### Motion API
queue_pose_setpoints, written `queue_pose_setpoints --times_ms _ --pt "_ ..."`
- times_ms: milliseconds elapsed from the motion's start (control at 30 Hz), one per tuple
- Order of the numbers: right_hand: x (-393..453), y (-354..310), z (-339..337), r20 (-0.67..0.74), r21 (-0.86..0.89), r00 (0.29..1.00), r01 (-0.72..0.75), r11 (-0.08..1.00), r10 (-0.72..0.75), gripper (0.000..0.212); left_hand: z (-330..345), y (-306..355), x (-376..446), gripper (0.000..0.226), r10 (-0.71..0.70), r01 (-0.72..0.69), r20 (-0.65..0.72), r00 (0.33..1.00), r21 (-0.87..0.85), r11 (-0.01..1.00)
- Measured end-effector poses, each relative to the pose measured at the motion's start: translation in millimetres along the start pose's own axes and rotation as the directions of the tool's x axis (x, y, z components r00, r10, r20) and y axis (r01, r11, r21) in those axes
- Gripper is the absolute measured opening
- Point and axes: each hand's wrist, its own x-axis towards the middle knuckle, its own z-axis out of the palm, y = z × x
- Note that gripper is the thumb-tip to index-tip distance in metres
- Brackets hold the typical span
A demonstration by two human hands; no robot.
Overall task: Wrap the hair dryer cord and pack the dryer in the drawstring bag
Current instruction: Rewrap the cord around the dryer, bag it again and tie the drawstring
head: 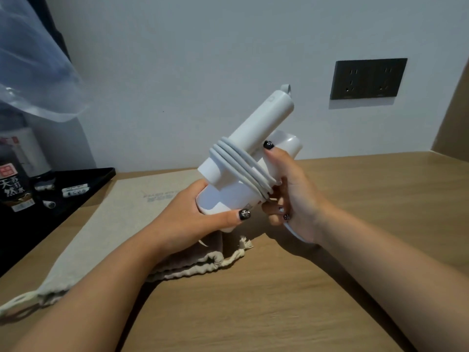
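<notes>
A white hair dryer (256, 125) is held above the wooden table (355, 199), its handle pointing up toward the wall. Its grey cord (236, 162) is wound in several turns around the body where the handle joins. My left hand (200, 217) grips the lower end of the barrel. My right hand (289, 189) holds the dryer's far side, fingers curled round the cord's loose end by the coils. A beige drawstring bag (121, 212) lies flat on the table under my hands, its gathered mouth and cord ends (236, 255) toward me.
A black tray (101, 174) with small sachets and a dark bottle (14, 184) sits at the left. Clear plastic (33, 80) hangs at upper left. A dark double wall socket (368, 78) is on the wall behind. A wooden side panel (454, 128) rises at the right.
</notes>
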Motion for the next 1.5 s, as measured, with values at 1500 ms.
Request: queue_pose_setpoints --times_ms 1500 --pt "0 -9 3 0.077 -0.243 0.995 0.078 0.967 -0.061 0.059 -3 -2 3 0.074 0.493 -0.073 -0.359 0.792 0.747 0.661"
